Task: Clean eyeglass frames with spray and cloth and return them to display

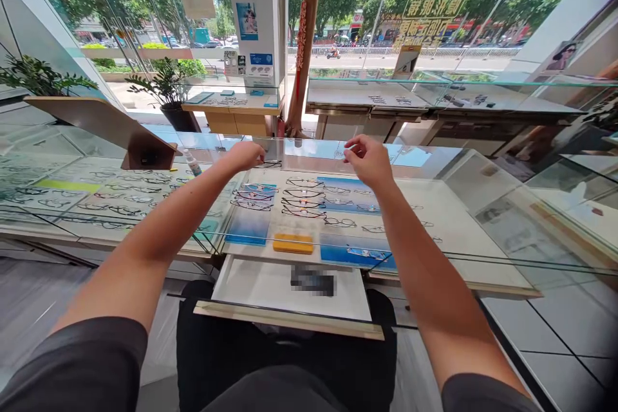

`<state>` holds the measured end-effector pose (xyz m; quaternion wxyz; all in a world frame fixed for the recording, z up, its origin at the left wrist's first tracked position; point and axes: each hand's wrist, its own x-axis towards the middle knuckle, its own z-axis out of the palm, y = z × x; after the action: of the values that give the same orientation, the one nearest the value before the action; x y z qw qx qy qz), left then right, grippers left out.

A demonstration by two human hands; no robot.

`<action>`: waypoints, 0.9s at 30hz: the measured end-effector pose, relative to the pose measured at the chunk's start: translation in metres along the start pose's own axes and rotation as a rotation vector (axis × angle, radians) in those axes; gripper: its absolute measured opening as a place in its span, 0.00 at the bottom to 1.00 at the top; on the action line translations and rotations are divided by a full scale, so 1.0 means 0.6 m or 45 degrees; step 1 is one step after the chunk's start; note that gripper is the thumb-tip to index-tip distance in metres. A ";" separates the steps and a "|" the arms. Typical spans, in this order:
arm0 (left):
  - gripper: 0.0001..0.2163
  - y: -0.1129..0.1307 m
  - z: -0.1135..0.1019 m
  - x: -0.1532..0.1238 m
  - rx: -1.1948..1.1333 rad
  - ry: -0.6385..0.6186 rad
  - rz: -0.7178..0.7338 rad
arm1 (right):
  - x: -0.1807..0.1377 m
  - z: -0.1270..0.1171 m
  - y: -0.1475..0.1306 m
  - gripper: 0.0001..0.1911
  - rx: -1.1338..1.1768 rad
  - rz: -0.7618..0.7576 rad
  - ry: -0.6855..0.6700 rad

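Note:
Both my arms reach forward over a glass display counter (434, 161). My left hand (245, 156) rests on the glass top with its fingers curled shut at one end of a dark pair of glasses (269, 164). A little to the right, my right hand (371, 159) hovers just above the glass. Its thumb and fingers are pinched together, and what they pinch is too thin to make out. Under the glass between my hands lie rows of eyeglass frames (302, 196) on white and blue trays.
A small spray bottle (192, 162) and a brown tilted stand (140, 151) sit on the counter at the left. A yellow pad (293, 243) lies inside the case. A white drawer tray (270, 293) juts out over my lap. More display counters (367, 98) and potted plants (168, 87) stand behind.

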<state>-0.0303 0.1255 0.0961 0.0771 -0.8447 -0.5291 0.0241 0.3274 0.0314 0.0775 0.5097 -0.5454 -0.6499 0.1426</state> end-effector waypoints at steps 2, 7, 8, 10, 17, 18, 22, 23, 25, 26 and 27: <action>0.14 -0.006 0.019 0.006 0.025 -0.039 0.002 | -0.014 -0.013 0.042 0.08 -0.150 0.080 -0.047; 0.14 -0.012 0.059 0.013 0.033 -0.080 0.019 | -0.069 -0.044 0.116 0.10 -0.432 0.174 -0.088; 0.14 -0.012 0.063 0.014 0.033 -0.085 0.021 | -0.080 -0.048 0.123 0.10 -0.437 0.178 -0.094; 0.14 -0.008 0.070 0.013 0.031 -0.097 0.024 | -0.101 -0.054 0.129 0.11 -0.434 0.178 -0.113; 0.15 0.007 0.075 0.001 0.012 -0.131 0.012 | -0.146 -0.044 0.099 0.14 -0.363 0.072 -0.210; 0.15 0.008 0.075 -0.002 0.015 -0.128 0.002 | -0.148 -0.038 0.091 0.14 -0.350 0.045 -0.230; 0.18 0.020 0.068 -0.029 0.023 -0.049 -0.051 | -0.155 -0.008 0.058 0.13 -0.345 -0.078 -0.336; 0.19 0.026 0.065 -0.041 0.016 -0.009 -0.062 | -0.156 0.000 0.051 0.12 -0.353 -0.105 -0.363; 0.20 0.042 0.060 -0.074 -0.005 0.077 -0.078 | -0.158 0.015 0.037 0.12 -0.378 -0.142 -0.416; 0.21 0.052 0.058 -0.095 -0.022 0.119 -0.078 | -0.159 0.023 0.031 0.12 -0.393 -0.159 -0.446; 0.21 0.063 0.057 -0.118 -0.041 0.152 -0.075 | -0.159 0.030 0.025 0.12 -0.412 -0.179 -0.478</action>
<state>-0.0319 0.0495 0.0534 0.0954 -0.8298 -0.5486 -0.0371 0.3104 -0.0377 0.0100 0.2948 -0.5373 -0.7839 0.0996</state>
